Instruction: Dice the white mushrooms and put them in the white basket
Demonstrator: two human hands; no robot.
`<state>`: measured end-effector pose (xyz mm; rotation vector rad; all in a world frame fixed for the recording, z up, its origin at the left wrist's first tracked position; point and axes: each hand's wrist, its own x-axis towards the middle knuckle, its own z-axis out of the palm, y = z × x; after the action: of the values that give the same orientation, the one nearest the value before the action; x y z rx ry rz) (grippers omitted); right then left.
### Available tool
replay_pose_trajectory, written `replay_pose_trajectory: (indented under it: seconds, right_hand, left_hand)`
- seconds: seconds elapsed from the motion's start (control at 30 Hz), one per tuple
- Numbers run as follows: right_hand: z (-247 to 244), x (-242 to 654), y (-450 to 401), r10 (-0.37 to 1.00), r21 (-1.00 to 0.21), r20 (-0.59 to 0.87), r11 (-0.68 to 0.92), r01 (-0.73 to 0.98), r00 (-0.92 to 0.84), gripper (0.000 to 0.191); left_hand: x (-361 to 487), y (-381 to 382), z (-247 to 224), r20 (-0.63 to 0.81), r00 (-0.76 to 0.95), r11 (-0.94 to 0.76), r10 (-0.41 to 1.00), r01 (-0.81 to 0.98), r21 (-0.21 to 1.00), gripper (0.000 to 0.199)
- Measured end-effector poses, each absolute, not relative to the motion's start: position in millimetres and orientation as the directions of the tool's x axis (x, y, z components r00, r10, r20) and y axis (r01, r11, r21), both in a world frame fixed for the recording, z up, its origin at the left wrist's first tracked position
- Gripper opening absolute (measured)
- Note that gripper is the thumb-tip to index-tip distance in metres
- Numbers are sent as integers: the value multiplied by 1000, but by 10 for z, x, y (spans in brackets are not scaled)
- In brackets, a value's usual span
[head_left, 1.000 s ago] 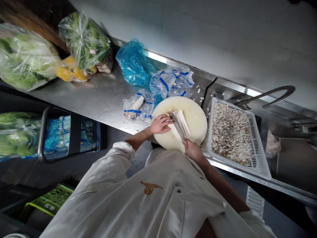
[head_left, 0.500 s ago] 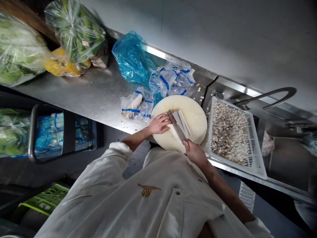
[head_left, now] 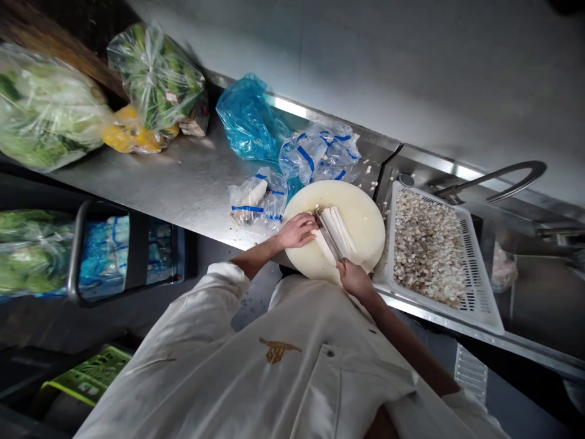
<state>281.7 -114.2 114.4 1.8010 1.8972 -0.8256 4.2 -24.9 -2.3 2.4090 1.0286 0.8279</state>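
A round, cream-coloured cutting board (head_left: 365, 213) lies at the counter's front edge. My right hand (head_left: 355, 279) is closed round the handle of a cleaver (head_left: 329, 236), whose blade stands on edge among long white pieces. My left hand (head_left: 298, 230) presses with bent fingers on a pale piece (head_left: 324, 247) at the blade's left side. To the right of the blade lie several white strips (head_left: 339, 228) side by side. A clear bag with blue stripes (head_left: 256, 198), holding more pale pieces, rests just left of the board.
A white basket (head_left: 479, 274) full of small diced pieces stands right of the board, near a curved faucet (head_left: 516, 177). Behind are a blue bag (head_left: 251, 119) and crumpled clear bags (head_left: 315, 152). Bagged vegetables (head_left: 50, 116) sit far left on the counter.
The view has shifted slightly, so most things appear a little lower and further right. The cleaver blade now stands more upright, showing less of its flat side. Both hands keep their places on the board.
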Motion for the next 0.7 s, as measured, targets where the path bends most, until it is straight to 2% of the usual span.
replay_pose_trajectory:
  seconds: [0.2,0.3,0.57,0.7]
  right_hand:
    - [1422,2882,-1156,835,-171,-532,53,984,-137,44]
    - [1515,2881,-1195,836,-177,-525,78,981,-161,43]
    - [1084,2639,-1077,768,-217,-628,-16,976,-127,40]
    - [975,2680,-980,771,-309,-603,9,951,-203,40]
  left_hand:
    - [29,-253,-79,367,535,-637,761,508,580,37]
    - [27,-257,-68,355,536,-629,766,508,588,36]
    - [37,-202,-20,361,545,-634,757,477,609,37]
    - [-30,-151,37,350,568,-645,745,479,595,39]
